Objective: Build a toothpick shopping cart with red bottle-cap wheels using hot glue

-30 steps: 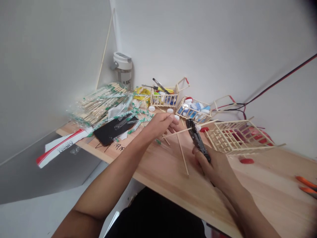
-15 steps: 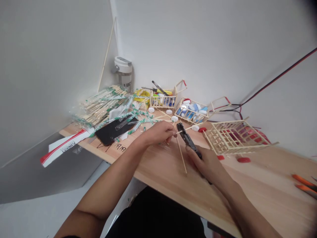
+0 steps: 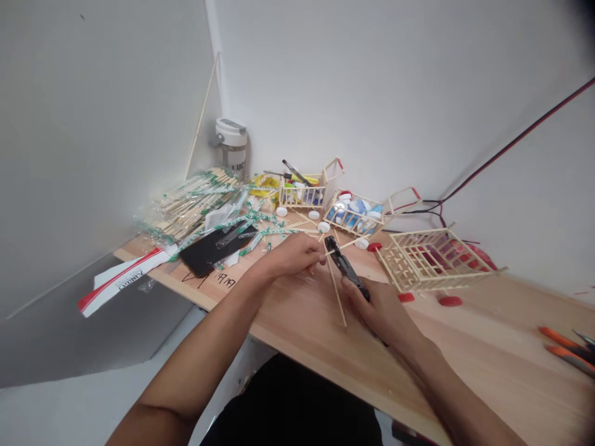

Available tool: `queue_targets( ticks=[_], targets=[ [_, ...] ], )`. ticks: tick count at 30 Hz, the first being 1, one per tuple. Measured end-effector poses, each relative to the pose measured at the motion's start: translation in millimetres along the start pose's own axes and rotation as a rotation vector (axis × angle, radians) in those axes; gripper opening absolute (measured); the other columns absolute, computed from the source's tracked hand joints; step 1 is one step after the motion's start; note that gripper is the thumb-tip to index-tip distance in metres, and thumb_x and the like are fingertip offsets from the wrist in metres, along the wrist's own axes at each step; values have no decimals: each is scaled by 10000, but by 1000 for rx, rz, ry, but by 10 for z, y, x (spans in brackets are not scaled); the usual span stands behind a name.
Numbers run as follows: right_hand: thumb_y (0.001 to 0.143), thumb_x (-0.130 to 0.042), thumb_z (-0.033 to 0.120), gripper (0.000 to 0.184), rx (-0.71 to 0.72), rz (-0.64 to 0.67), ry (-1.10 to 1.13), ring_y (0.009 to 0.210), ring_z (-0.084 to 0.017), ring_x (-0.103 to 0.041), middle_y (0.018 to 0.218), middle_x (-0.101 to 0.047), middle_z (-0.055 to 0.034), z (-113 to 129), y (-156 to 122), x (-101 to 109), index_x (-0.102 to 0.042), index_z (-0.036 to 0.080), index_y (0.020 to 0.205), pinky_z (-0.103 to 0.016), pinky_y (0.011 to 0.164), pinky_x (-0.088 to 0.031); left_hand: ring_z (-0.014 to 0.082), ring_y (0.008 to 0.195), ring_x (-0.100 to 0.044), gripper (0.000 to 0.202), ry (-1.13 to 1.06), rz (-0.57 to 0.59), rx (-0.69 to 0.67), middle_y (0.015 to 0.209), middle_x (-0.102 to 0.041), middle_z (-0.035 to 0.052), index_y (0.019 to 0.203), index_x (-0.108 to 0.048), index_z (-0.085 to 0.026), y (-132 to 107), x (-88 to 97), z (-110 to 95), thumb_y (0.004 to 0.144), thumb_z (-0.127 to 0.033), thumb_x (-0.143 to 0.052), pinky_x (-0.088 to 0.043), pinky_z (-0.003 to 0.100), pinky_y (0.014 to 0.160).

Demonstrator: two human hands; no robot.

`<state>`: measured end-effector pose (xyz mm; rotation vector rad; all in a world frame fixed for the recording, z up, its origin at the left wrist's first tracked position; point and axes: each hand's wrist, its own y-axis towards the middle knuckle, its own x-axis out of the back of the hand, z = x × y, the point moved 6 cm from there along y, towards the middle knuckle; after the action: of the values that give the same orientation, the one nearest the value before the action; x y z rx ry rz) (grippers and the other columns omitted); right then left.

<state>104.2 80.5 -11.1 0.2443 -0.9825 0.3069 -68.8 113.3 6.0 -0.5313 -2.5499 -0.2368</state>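
Observation:
My left hand [image 3: 301, 253] is closed on the near end of a thin wooden stick [image 3: 352, 244], held above the table. In my right hand [image 3: 383, 310] is a dark hand tool, which looks like a cutter or wire stripper [image 3: 341, 263]; its head sits across the stick close to my left fingertips. I cannot tell whether its jaws have closed. Below, another thin stick [image 3: 339, 297] lies on the wooden table [image 3: 297, 316]. To the right of the tool lies a small stick-built cart [image 3: 418, 263] with red wheels.
Two more stick carts stand at the back, one with a pen [image 3: 296, 172], one with bottle caps [image 3: 356, 214]. On the left are bundled chopsticks [image 3: 195, 201], wrappers and a black phone [image 3: 204, 251]. A tumbler [image 3: 231, 145] stands in the corner; orange-handled pliers [image 3: 564, 347] lie far right.
The view has shifted slightly, so most things sit a little lower and the right side a little further left. Both hands keep their hold on the stick and the tool.

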Motion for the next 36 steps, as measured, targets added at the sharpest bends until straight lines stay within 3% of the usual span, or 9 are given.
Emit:
queue_targets(
  ticks=[5,10,18,28,36],
  targets=[
    [912,-309,676,585,-71,34,1,571,-189,-552,560,-598,-42,-46,-27,17,-463,224,573,-303,568,-342,120,610,-572,243,66,-94,-38,576,-633,5,567,-614,-148,-45,15,-92,792,-131,-523,-403,208,631],
    [899,-254,722,626,-116,94,-100,594,-212,-559,594,-618,-63,-55,-48,-13,-468,227,579,-311,571,-311,115,572,-558,213,31,-121,33,547,-616,-18,631,-643,-156,-168,12,-90,815,-154,-536,-393,209,620],
    [957,-285,599,578,-12,161,-133,594,-213,-577,617,-662,-71,56,-61,-97,-506,219,580,-308,565,-286,115,581,-529,249,-15,-150,107,551,-566,-25,580,-568,-162,-372,-49,57,822,-188,-518,-380,221,630],
    [965,-328,560,564,66,199,-177,628,-241,-624,687,-712,-104,69,1,-119,-648,191,684,-322,576,-333,129,588,-499,238,-30,-202,110,567,-539,-19,608,-555,-171,-445,-86,163,830,-235,-502,-366,235,610],
    [942,-376,568,544,65,196,-178,580,-216,-583,630,-673,-79,89,-2,-106,-628,189,643,-306,546,-301,135,606,-518,268,-15,-199,110,557,-524,-25,607,-558,-173,-511,-97,162,861,-227,-491,-378,248,648]
  ],
)
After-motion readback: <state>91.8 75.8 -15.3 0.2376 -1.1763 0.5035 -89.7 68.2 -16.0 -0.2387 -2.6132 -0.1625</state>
